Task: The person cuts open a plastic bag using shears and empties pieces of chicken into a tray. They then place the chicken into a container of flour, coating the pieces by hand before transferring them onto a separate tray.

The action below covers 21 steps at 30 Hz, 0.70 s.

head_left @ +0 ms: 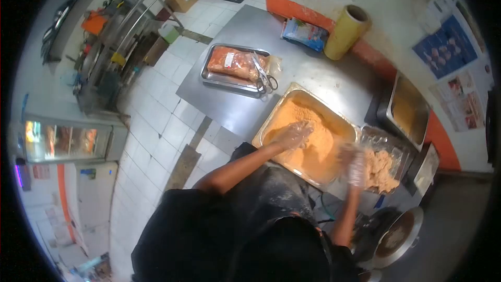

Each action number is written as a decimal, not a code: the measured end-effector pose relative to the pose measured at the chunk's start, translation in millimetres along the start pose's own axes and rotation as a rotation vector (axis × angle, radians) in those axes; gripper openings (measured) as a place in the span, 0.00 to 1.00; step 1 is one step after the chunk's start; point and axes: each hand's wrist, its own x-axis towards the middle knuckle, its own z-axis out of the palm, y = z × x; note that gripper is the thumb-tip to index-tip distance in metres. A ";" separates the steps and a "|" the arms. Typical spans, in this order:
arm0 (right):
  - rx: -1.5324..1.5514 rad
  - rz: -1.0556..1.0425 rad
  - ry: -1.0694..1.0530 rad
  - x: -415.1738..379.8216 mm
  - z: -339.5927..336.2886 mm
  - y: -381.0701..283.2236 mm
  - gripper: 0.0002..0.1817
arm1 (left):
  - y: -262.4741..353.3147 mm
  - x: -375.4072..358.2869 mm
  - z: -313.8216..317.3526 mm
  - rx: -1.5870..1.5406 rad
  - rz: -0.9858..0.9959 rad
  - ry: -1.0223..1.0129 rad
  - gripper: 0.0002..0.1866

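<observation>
A deep metal pan [264, 127] holds orange-tinted powder [321, 143], heaped toward the middle. My left hand [294, 136], in a clear plastic glove, is over the left part of the powder, palm down with its fingers extended. At the pan's right edge my right hand [352, 166], also gloved, is smeared by motion, so its fingers cannot be made out. Just right of it, coated pieces [381, 169] lie in a tray lined with clear plastic. Whether either hand touches the powder is hard to tell.
On the steel table [229, 31], a tray [209, 77] holds packaged meat [229, 62] with scissors [264, 75] on top. Behind are a blue packet [305, 34] and a yellow wrap roll [346, 32]. Another pan [409, 109] stands right; a wok [399, 235] is at lower right.
</observation>
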 end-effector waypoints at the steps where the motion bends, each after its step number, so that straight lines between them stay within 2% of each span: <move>1: -0.152 -0.078 -0.112 6.6 26.2 2.7 0.30 | 1.0 -3.5 5.5 0.178 0.094 0.012 0.36; 2: -0.104 -0.251 -0.105 33.8 41.1 48.0 0.32 | -41.7 5.4 10.9 -0.212 0.476 -0.070 0.36; 3: -0.113 -0.249 -0.122 38.1 53.0 54.3 0.32 | 7.6 -18.0 17.7 -0.191 0.287 -0.122 0.36; 5: -0.012 -0.222 -0.019 50.0 88.5 57.3 0.31 | 117.7 -69.0 31.1 -0.121 -0.097 -0.228 0.37; 6: 0.040 -0.213 0.038 57.5 109.7 54.4 0.31 | 96.9 -62.7 28.1 -0.124 -0.089 -0.221 0.37; 8: 0.142 -0.189 0.168 58.3 135.7 53.6 0.31 | 22.1 -37.4 36.5 -0.070 0.287 -0.197 0.35; 9: 0.140 -0.195 0.178 55.0 146.6 52.7 0.31 | 11.2 -30.1 28.1 -0.072 0.292 -0.208 0.35; 11: 0.205 0.166 0.122 50.0 172.5 45.9 0.30 | -2.7 -12.7 4.2 0.116 0.403 -0.218 0.33; 12: 0.205 0.152 0.134 52.5 178.7 46.2 0.30 | -28.4 6.6 5.5 -0.264 0.451 -0.140 0.29; 13: -0.054 -0.028 0.105 62.8 173.8 48.3 0.27 | -9.6 -2.2 -19.7 -0.264 0.465 -0.160 0.29; 15: -0.582 -0.350 0.061 72.8 151.0 68.3 0.23 | 38.3 -45.0 -78.5 0.036 0.022 -0.471 0.32; 16: -0.222 -0.261 0.123 79.7 134.2 86.8 0.21 | -58.5 11.9 -79.0 -0.027 0.306 -0.585 0.32; 17: 0.142 -0.190 0.170 93.0 132.5 94.7 0.19 | -51.6 6.8 -105.0 -0.010 0.324 -0.606 0.32; 18: 0.141 -0.213 0.185 89.7 157.6 70.7 0.19 | -36.2 -7.9 -132.6 0.059 0.432 -0.573 0.32; 19: -0.313 -0.029 0.286 67.6 181.9 35.7 0.17 | -19.8 -30.7 -155.4 0.113 0.530 -0.543 0.32; 20: -0.755 0.173 0.380 52.2 205.0 12.8 0.14 | 16.2 -52.8 -186.7 0.078 0.433 -0.599 0.33; 21: -0.746 0.184 0.400 48.5 204.7 25.0 0.14 | 30.2 -57.2 -206.6 0.077 0.428 -0.624 0.33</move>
